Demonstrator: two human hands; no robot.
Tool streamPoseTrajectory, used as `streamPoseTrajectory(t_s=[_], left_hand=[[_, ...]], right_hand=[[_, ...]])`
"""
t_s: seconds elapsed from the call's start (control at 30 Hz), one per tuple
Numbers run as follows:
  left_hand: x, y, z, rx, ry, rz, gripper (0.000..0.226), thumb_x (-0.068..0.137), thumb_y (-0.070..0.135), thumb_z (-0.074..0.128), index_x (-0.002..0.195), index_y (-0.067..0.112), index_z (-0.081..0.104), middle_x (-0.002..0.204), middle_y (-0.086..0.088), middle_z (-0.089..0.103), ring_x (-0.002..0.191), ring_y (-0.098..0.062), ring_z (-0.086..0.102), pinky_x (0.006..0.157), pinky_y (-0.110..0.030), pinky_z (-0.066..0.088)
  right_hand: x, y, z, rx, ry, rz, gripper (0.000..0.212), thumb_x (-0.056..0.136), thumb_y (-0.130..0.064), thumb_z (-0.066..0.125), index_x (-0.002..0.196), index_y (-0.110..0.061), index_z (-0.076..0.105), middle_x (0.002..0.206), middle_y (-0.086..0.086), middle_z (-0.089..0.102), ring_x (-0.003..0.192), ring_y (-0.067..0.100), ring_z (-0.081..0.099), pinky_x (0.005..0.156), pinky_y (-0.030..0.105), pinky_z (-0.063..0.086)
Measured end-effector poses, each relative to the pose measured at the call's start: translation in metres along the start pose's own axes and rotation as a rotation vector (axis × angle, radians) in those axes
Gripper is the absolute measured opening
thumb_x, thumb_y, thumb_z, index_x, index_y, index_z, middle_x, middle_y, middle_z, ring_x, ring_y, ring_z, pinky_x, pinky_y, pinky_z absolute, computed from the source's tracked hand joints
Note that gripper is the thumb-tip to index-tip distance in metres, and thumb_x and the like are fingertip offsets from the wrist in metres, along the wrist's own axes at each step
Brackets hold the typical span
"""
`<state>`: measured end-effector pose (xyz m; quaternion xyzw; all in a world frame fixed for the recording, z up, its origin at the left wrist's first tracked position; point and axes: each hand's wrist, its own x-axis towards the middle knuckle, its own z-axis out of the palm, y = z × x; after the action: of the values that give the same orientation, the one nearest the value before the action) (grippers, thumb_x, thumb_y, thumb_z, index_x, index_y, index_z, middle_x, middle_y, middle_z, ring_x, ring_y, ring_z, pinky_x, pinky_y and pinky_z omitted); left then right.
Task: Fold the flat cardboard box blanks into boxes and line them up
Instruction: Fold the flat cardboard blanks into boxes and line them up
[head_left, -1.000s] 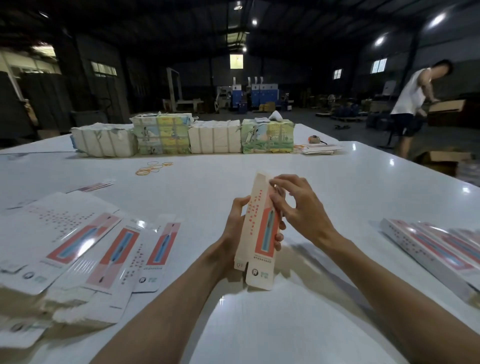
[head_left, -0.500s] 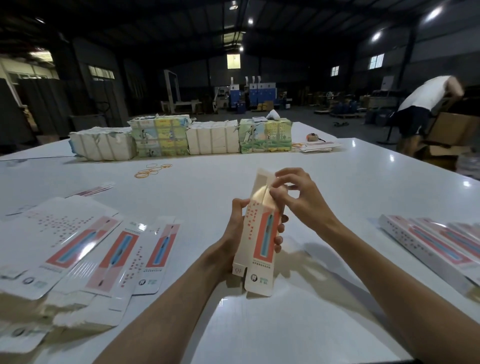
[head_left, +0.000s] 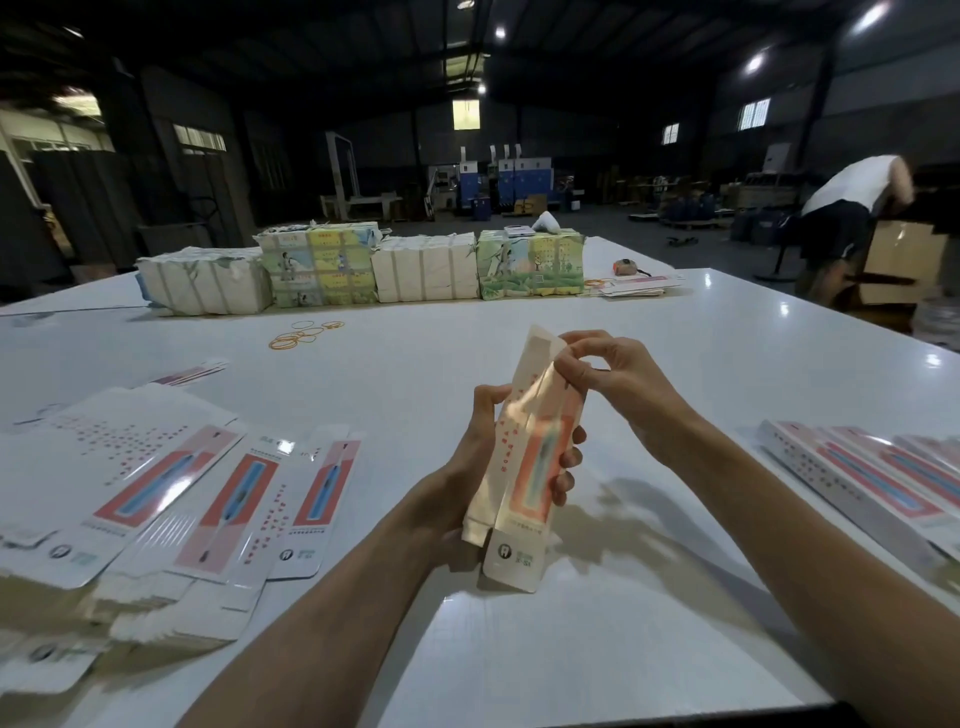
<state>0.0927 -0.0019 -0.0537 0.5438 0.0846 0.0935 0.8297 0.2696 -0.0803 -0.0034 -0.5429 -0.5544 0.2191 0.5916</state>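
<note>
A long narrow box blank (head_left: 524, 457), white and pink with a blue toothbrush print, stands upright above the white table (head_left: 675, 364), partly opened into a tube. My left hand (head_left: 483, 457) grips its middle, fingers wrapped round the far side. At the top end my right hand (head_left: 608, 369) pinches a flap with curled fingers. The bottom flap hangs open near the table. Flat blanks (head_left: 171, 488) lie in fanned stacks at the left. Folded boxes (head_left: 872, 473) lie side by side at the right edge.
Wrapped bundles of printed blanks (head_left: 363, 267) line the far side of the table. Yellow rubber bands (head_left: 304, 335) lie in front of them. A tape roll and papers (head_left: 631, 280) sit at the far right. A person (head_left: 852, 208) bends over cardboard cartons beyond the table.
The blank has opened out from flat and tilted slightly. My right hand's fingers have curled tighter over the top flap. The person in the background has bent down further.
</note>
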Motion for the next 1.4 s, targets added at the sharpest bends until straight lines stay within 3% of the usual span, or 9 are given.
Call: streamPoseTrajectory(t_s=[0.3, 0.4, 0.5, 0.6, 0.73, 0.87, 1.0, 1.17, 1.4], left_hand=[[0.006, -0.001, 0.006, 0.011, 0.129, 0.098, 0.057, 0.09, 0.066, 0.039, 0.09, 0.01, 0.051, 0.064, -0.002, 0.054, 0.047, -0.012, 0.049, 0.049, -0.02, 0.047], [0.004, -0.002, 0.003, -0.127, 0.124, 0.161, 0.053, 0.094, 0.061, 0.042, 0.102, 0.01, 0.051, 0.068, -0.004, 0.051, 0.05, -0.012, 0.048, 0.05, -0.022, 0.047], [0.002, 0.002, 0.003, -0.274, 0.102, 0.198, 0.052, 0.097, 0.059, 0.04, 0.106, 0.01, 0.054, 0.072, -0.006, 0.052, 0.052, -0.013, 0.051, 0.052, -0.022, 0.049], [-0.002, 0.0, -0.002, -0.173, 0.183, 0.203, 0.061, 0.1, 0.062, 0.038, 0.114, 0.007, 0.06, 0.085, -0.011, 0.065, 0.066, -0.018, 0.064, 0.064, -0.028, 0.057], [0.0, -0.004, -0.002, 0.104, 0.449, 0.363, 0.045, 0.109, 0.054, 0.041, 0.147, 0.03, 0.046, 0.111, -0.014, 0.077, 0.09, -0.036, 0.078, 0.075, -0.04, 0.063], [0.003, -0.004, 0.002, 0.299, 0.549, 0.518, 0.047, 0.111, 0.042, 0.048, 0.142, 0.071, 0.03, 0.134, -0.001, 0.067, 0.099, -0.034, 0.079, 0.075, -0.046, 0.065], [0.004, -0.001, 0.014, 0.256, 0.424, 0.441, 0.058, 0.086, 0.073, 0.056, 0.141, 0.073, 0.037, 0.144, 0.007, 0.06, 0.112, -0.033, 0.075, 0.084, -0.051, 0.064], [0.007, -0.008, 0.014, 0.432, 0.452, 0.447, 0.105, 0.079, 0.032, 0.087, 0.145, 0.073, 0.016, 0.147, 0.011, 0.049, 0.114, -0.025, 0.074, 0.08, -0.04, 0.065], [0.009, -0.007, 0.013, 0.377, 0.474, 0.52, 0.099, 0.073, 0.026, 0.082, 0.145, 0.062, 0.024, 0.138, 0.015, 0.049, 0.107, -0.02, 0.072, 0.07, -0.026, 0.062]], right_hand=[[-0.002, -0.005, 0.008, 0.15, -0.015, 0.021, 0.04, 0.096, -0.029, 0.067, 0.107, 0.008, 0.072, 0.137, 0.003, 0.063, 0.128, 0.031, 0.059, 0.115, 0.053, 0.046], [-0.006, 0.0, 0.017, 0.173, 0.012, 0.026, 0.031, 0.1, -0.024, 0.067, 0.125, -0.007, 0.063, 0.134, 0.007, 0.063, 0.126, 0.032, 0.062, 0.109, 0.053, 0.052], [-0.013, 0.009, 0.028, 0.217, -0.04, 0.093, 0.057, 0.097, -0.032, 0.069, 0.148, -0.024, 0.044, 0.127, 0.009, 0.071, 0.118, 0.03, 0.07, 0.11, 0.058, 0.05], [-0.017, 0.015, 0.034, 0.182, -0.034, 0.053, 0.056, 0.101, -0.037, 0.065, 0.149, -0.029, 0.039, 0.118, 0.004, 0.078, 0.112, 0.027, 0.074, 0.109, 0.062, 0.049], [-0.016, 0.015, 0.032, 0.098, 0.032, -0.022, 0.054, 0.1, -0.042, 0.067, 0.145, -0.038, 0.038, 0.11, -0.004, 0.079, 0.106, 0.02, 0.075, 0.098, 0.043, 0.054], [-0.014, 0.016, 0.027, -0.007, 0.03, -0.058, 0.054, 0.096, -0.046, 0.068, 0.143, -0.037, 0.042, 0.105, -0.009, 0.08, 0.102, 0.014, 0.075, 0.084, 0.022, 0.056], [-0.014, 0.014, 0.023, -0.063, 0.02, -0.094, 0.057, 0.094, -0.045, 0.068, 0.146, -0.035, 0.047, 0.1, -0.012, 0.079, 0.096, 0.012, 0.077, 0.076, 0.012, 0.057], [-0.015, 0.014, 0.023, -0.086, -0.004, -0.098, 0.064, 0.096, -0.044, 0.065, 0.156, -0.033, 0.044, 0.109, -0.004, 0.076, 0.099, 0.008, 0.076, 0.074, 0.016, 0.059], [-0.021, 0.017, 0.032, -0.044, -0.117, -0.034, 0.076, 0.093, -0.046, 0.066, 0.156, -0.055, 0.025, 0.131, -0.01, 0.062, 0.105, -0.003, 0.071, 0.065, 0.029, 0.062]])
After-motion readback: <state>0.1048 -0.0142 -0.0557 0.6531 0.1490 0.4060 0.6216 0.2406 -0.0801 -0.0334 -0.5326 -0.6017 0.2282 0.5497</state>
